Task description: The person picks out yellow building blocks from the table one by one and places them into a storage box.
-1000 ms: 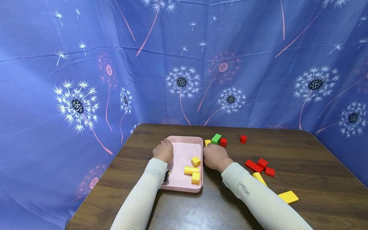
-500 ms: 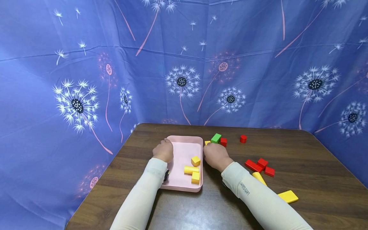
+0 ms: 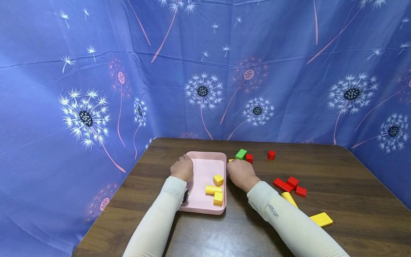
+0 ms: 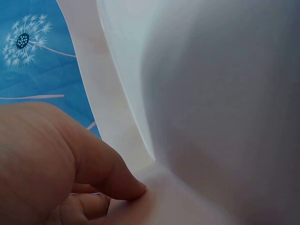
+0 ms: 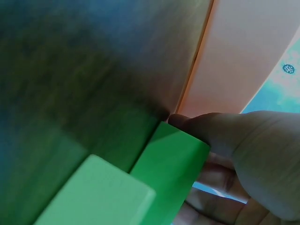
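My left hand (image 3: pixel 182 168) grips the left wall of a shallow pink tray (image 3: pixel 199 210); in the left wrist view the thumb presses the inside and fingers curl behind the wall. My right hand (image 3: pixel 241 175) is beside the tray's right wall. The right wrist view shows its thumb and fingers around a green block (image 5: pixel 176 164), with a paler green block (image 5: pixel 96 194) in front. The head view hides that grip under the hand. Just beyond the knuckles, a sliver of yellow block (image 3: pixel 231 160) shows beside another green block (image 3: pixel 241 154) and a red block (image 3: pixel 249 158).
Inside the tray lie a yellow cube (image 3: pixel 218 180), a yellow cylinder (image 3: pixel 213 190) and a second yellow cube (image 3: pixel 218 198). Right of my arm are a small red cylinder (image 3: pixel 271 155), several red blocks (image 3: pixel 282 185), a yellow cylinder (image 3: pixel 289 200) and a flat yellow block (image 3: pixel 322 219).
Less of the yellow block beyond my right hand shows than a second ago. My left hand and the tray stay in place.
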Demonstrator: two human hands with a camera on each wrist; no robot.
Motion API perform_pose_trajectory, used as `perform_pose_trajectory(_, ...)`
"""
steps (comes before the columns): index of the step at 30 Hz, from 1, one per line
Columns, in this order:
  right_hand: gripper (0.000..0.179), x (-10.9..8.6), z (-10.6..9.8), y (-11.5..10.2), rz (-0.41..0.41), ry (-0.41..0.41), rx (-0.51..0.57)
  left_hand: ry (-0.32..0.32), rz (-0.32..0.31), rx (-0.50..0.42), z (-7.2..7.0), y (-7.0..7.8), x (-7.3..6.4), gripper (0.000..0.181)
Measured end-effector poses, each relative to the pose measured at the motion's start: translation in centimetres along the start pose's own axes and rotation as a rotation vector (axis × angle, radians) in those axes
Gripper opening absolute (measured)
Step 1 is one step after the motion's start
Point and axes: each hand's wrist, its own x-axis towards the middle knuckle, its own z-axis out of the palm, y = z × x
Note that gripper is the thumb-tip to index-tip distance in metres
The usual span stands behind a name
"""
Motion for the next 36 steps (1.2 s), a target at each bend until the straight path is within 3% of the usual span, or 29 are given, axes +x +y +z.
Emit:
perform_pose_trajectory(21, 0.007, 0.08, -0.03, -0.23, 0.013, -0.027, 0.008, -0.017, -0.010, 0.000, -0.15, 0.02, 0.01, 0.068)
perform_pose_trajectory(36, 0.004, 0.00, -0.24, -0.34, 0.066, -0.060, 0.053, -0.002, -0.009, 0.000, -0.04, 0.02, 0.05, 0.067)
